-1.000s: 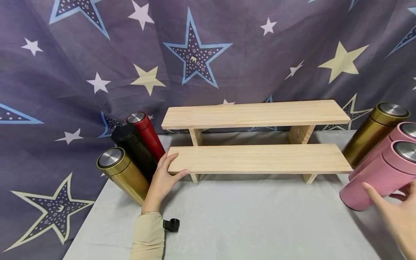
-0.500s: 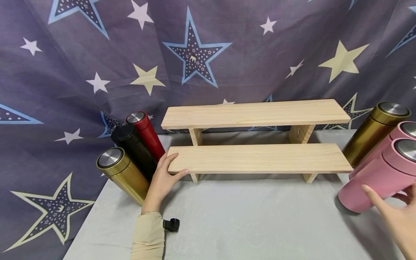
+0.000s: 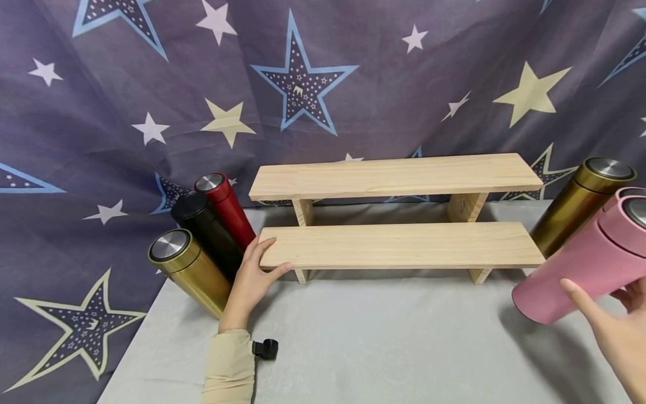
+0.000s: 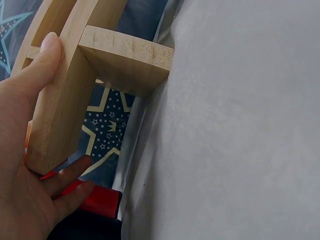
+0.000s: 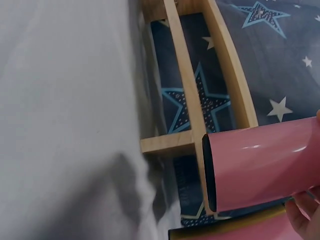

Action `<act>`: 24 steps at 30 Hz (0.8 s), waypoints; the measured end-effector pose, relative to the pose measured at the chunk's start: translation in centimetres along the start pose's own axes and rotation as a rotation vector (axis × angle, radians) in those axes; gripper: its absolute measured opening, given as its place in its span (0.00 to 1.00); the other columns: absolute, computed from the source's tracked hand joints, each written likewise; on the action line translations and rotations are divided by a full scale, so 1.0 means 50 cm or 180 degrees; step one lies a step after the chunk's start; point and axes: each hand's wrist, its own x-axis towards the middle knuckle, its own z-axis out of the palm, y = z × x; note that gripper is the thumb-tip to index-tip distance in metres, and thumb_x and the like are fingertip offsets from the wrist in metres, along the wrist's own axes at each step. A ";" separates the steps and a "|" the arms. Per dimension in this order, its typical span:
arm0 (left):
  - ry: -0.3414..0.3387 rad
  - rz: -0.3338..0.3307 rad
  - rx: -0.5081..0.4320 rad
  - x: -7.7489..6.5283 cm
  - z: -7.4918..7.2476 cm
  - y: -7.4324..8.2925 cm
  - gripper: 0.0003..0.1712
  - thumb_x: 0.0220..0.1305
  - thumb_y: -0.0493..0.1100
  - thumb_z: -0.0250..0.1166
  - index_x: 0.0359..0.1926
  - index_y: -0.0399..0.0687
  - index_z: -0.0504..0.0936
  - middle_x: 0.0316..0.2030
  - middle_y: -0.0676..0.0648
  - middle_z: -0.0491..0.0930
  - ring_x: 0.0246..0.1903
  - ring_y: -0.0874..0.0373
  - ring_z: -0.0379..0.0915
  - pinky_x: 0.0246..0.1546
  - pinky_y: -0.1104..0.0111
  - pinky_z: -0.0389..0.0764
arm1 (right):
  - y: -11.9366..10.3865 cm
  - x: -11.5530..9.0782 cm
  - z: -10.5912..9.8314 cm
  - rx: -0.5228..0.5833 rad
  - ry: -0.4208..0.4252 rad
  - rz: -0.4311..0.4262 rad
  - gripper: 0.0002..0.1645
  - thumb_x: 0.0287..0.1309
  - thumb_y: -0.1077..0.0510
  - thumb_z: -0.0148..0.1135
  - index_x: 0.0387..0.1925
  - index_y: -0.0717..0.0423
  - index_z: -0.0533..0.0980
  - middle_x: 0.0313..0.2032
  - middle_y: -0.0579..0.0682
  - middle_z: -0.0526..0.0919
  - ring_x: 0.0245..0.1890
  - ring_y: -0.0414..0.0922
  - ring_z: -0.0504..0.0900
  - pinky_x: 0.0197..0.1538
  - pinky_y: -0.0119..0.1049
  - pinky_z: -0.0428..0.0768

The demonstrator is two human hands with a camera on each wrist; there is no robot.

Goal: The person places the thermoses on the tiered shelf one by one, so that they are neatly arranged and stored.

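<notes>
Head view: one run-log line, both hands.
right hand: holds pink flask above table | left hand: grips lower shelf, left end

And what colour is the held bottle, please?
The held bottle is pink, clearest in the head view.

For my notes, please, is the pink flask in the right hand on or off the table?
Off the table: the right hand holds the pink flask, its base apart from the shadow below.
</notes>
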 end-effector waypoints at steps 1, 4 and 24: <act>-0.0004 -0.0007 0.0000 0.000 0.000 0.000 0.46 0.52 0.64 0.74 0.69 0.54 0.69 0.76 0.43 0.49 0.72 0.44 0.51 0.67 0.47 0.59 | -0.004 0.001 0.002 -0.0002 -0.0004 -0.0015 0.36 0.45 0.76 0.70 0.54 0.44 0.75 0.42 0.33 0.78 0.41 0.30 0.75 0.48 0.16 0.67; -0.0015 -0.0022 0.0004 0.000 -0.001 0.000 0.46 0.53 0.64 0.74 0.69 0.55 0.69 0.76 0.44 0.49 0.72 0.45 0.50 0.67 0.47 0.59 | -0.018 0.003 0.007 -0.0024 -0.0026 -0.0096 0.38 0.44 0.76 0.70 0.57 0.47 0.75 0.44 0.34 0.78 0.42 0.31 0.75 0.48 0.17 0.67; -0.0015 0.0001 0.0063 0.003 0.001 -0.004 0.47 0.52 0.65 0.74 0.69 0.56 0.69 0.76 0.43 0.49 0.72 0.44 0.52 0.66 0.47 0.60 | -0.078 0.040 0.055 0.0216 -0.0232 -0.0281 0.39 0.41 0.78 0.70 0.56 0.50 0.75 0.45 0.38 0.79 0.42 0.33 0.77 0.47 0.18 0.69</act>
